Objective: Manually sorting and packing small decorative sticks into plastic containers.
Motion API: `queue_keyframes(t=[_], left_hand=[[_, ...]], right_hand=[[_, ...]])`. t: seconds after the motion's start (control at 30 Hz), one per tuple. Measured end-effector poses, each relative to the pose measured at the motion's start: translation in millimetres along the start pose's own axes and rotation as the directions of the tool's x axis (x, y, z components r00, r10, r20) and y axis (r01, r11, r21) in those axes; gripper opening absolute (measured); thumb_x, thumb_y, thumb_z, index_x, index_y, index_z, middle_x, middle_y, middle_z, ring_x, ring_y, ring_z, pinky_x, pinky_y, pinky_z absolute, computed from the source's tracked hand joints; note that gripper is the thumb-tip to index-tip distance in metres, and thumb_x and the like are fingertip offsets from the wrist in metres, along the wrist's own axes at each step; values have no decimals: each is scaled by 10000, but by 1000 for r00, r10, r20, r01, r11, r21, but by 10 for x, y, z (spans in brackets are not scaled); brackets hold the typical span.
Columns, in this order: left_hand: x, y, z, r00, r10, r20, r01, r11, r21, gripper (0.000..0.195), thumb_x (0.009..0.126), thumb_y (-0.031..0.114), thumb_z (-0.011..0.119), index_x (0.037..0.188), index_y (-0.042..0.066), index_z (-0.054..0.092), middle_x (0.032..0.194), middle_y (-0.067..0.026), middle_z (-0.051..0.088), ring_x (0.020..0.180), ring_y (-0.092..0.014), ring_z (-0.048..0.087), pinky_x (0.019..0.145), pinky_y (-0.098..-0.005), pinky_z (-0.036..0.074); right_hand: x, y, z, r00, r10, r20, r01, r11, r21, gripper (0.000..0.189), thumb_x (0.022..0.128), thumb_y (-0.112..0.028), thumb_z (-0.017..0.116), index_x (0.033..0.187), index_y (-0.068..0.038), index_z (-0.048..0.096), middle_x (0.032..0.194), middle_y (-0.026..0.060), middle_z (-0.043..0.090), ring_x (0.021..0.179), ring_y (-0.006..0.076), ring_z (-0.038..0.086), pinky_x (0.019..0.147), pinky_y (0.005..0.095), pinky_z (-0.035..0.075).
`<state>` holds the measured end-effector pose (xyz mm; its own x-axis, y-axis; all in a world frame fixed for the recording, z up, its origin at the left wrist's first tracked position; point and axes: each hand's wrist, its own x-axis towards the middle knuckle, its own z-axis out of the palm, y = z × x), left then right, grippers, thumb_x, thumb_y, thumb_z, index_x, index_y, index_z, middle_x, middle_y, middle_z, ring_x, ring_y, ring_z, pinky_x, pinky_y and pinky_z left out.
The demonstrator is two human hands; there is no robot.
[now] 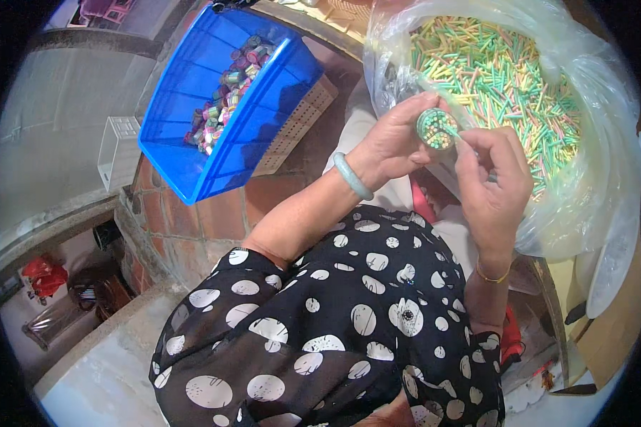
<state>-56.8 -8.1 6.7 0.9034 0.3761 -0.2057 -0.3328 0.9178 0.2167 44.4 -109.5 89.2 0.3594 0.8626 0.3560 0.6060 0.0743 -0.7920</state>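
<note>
My left hand (398, 141) holds a small clear round container (437, 129), its open end facing up, packed with thin green, yellow and pink sticks. Between thumb and forefinger of my right hand (491, 171) is a green stick (452, 132), its tip at the container's mouth. Just beyond both hands lies a large clear plastic bag (601, 101), open, with a heap of loose pastel sticks (491, 80) in it. What the sticks are made of I cannot tell.
At the left, a tilted blue plastic crate (192, 181) holds many small filled containers (229, 93). Under it is a perforated beige crate (294, 128). A white plastic basket (118, 152) stands farther left, and brick-red floor tiles (221, 213) show below the blue crate.
</note>
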Motion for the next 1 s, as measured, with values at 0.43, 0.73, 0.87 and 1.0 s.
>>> queue_keyframes(t=[0.43, 0.73, 0.87, 1.0], left_hand=[[-59, 102, 90, 922, 322, -213, -183, 850, 494, 275, 930, 347, 488, 941, 87, 577, 739, -16, 601, 554, -79, 521, 407, -177, 358], [172, 250, -61, 975, 202, -87, -171, 945, 279, 297, 943, 331, 453, 1027, 59, 539, 824, -93, 589, 530, -165, 474, 402, -224, 313], [270, 291, -170, 989, 142, -41, -121, 938, 325, 313, 941, 340, 462, 1073, 64, 529, 830, -91, 585, 545, -157, 501, 403, -227, 339], [308, 226, -54, 981, 182, -63, -150, 927, 344, 377, 941, 320, 478, 1237, 92, 432, 854, -85, 577, 559, -143, 533, 406, -219, 373]], right_hand=[[149, 203, -185, 999, 34, 30, -30, 989, -143, 87, 767, 26, 607, 854, 17, 609, 729, 97, 525, 596, 181, 517, 529, 278, 399], [574, 1005, -502, 997, -75, 36, 82, 856, -511, 215, 790, -29, 577, 996, 25, 608, 956, 185, 585, 876, 341, 580, 774, 384, 465], [887, 1204, -409, 994, -86, 73, 111, 844, -525, 195, 812, -105, 565, 954, 17, 624, 935, 180, 611, 871, 337, 591, 758, 391, 472], [1129, 1080, -371, 995, -76, 65, 93, 939, -332, 156, 796, -76, 596, 921, 9, 637, 907, 165, 628, 869, 298, 601, 755, 362, 477]])
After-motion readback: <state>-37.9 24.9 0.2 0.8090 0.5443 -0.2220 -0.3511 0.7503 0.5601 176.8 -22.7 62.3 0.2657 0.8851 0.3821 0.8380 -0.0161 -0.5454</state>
